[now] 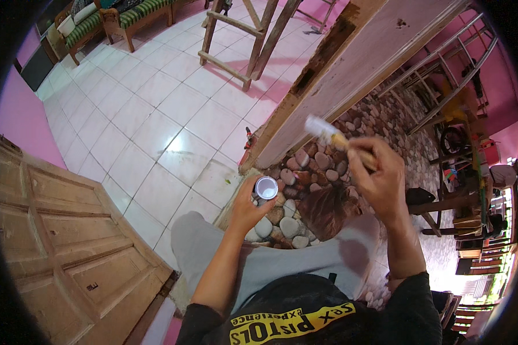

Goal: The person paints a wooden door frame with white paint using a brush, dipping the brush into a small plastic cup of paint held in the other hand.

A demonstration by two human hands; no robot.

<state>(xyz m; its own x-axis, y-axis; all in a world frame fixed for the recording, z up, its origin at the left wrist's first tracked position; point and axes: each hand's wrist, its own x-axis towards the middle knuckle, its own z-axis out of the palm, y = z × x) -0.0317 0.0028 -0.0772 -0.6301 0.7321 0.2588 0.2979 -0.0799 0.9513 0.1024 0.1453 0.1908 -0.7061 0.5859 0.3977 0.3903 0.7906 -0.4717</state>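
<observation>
My left hand (249, 202) is wrapped round a small can (266, 188), held upright above my knees with whitish paint showing inside. In my right hand (380, 172) is a paintbrush (339, 140), gripped by its wooden handle. White paint coats the bristles, which point up and left toward the pale door frame post (322, 95). From this angle I cannot tell whether the bristles touch the post or are just apart from it.
At the lower left stands a brown panelled wooden door (75, 247). A wooden stepladder (242, 34) rests on white floor tiles (149, 138). Pebble-patterned flooring (305, 201) lies before me. Green-striped chairs (138, 14) stand far left; a cluttered wooden table (454, 204) is at right.
</observation>
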